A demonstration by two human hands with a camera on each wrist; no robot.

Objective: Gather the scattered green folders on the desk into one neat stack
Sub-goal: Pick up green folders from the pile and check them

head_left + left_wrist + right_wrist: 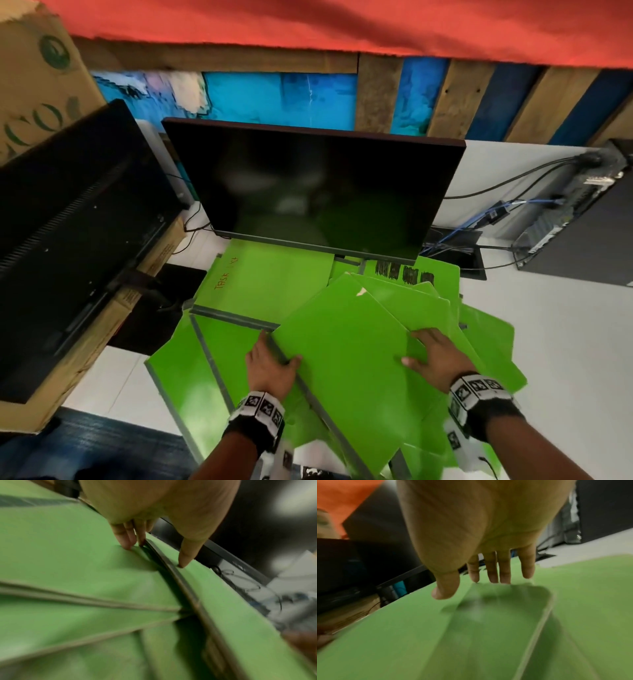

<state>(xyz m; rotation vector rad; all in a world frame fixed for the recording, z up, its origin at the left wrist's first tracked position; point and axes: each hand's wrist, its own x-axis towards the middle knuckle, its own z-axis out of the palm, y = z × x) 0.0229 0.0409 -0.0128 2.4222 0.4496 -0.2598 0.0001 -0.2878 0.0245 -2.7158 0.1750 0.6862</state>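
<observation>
Green folders (260,284): fanned loosely (overlapping) before the monitor (315,192).
Top folder (342,342): nearest the viewer.
Left hand (270,366): pinching its spine edge.
Right hand (435,356): fingers straight, flat on it.

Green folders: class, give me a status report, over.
Left hand grips top folder by its spine edge. Right hand flat on it. Green folders fanned, unstacked. Monitor overhangs the far ones.

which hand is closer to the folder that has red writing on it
Left. The left hand grips the top folder's left edge, just below the folder with red writing. The right hand lies flat farther right, across the top folder from it.
</observation>
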